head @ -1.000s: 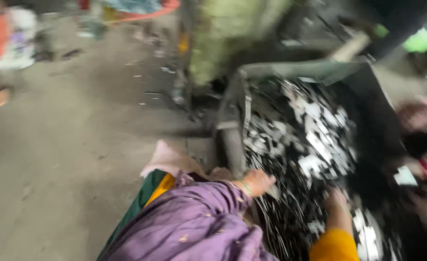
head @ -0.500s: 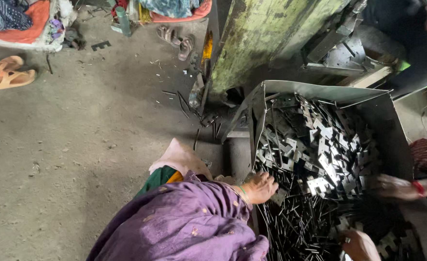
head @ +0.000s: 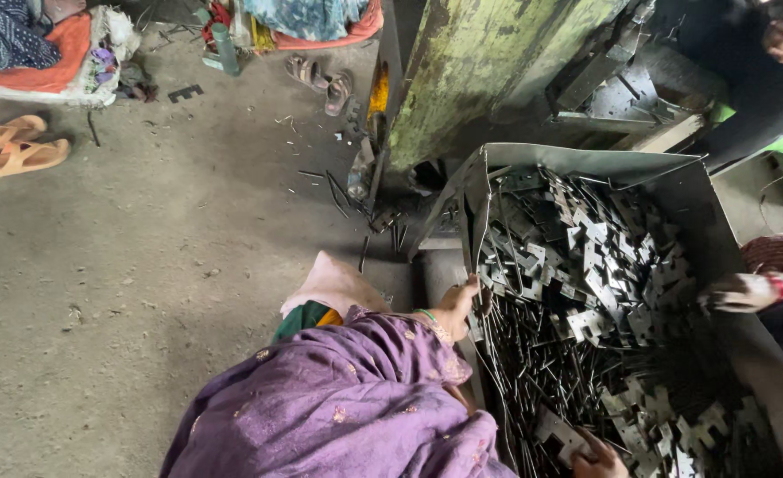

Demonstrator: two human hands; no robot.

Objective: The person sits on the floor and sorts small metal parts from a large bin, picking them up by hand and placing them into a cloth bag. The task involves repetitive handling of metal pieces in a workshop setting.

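Rough, dusty concrete floor (head: 143, 265), strewn with small metal offcuts and grit. Standing on it at right, a big grey sheet-metal bin (head: 675, 177), open-topped, thin folded walls, dented rim. Heaped inside: flat stamped steel plates (head: 604, 257), notched and angular, dull silver, mixed with a tangle of long thin dark metal strips (head: 542, 354) in the lower part.

Left hand (head: 456, 308) at the bin's near wall, green bangle at the wrist, fingers curled over the sheet edge and touching the pile just inside; a true clamp on the wall or only a rest, impossible to tell. Right hand (head: 600, 460) at the bottom edge, mostly cut off, fingertips down among the plates and strips; clenched or loose, impossible to tell. Purple embroidered sleeve (head: 338, 416) across the foreground, soft and creased.

Beyond the bin, a worn green-painted machine body (head: 480, 71), chipped and stained. Another person's hand (head: 741, 292), red bangle at the wrist, reaching over the far wall into the plates. Orange sandals (head: 15, 149) well apart at left, brown sandals (head: 321, 81) near the machine, bundled cloth (head: 55, 44) at the top left corner.
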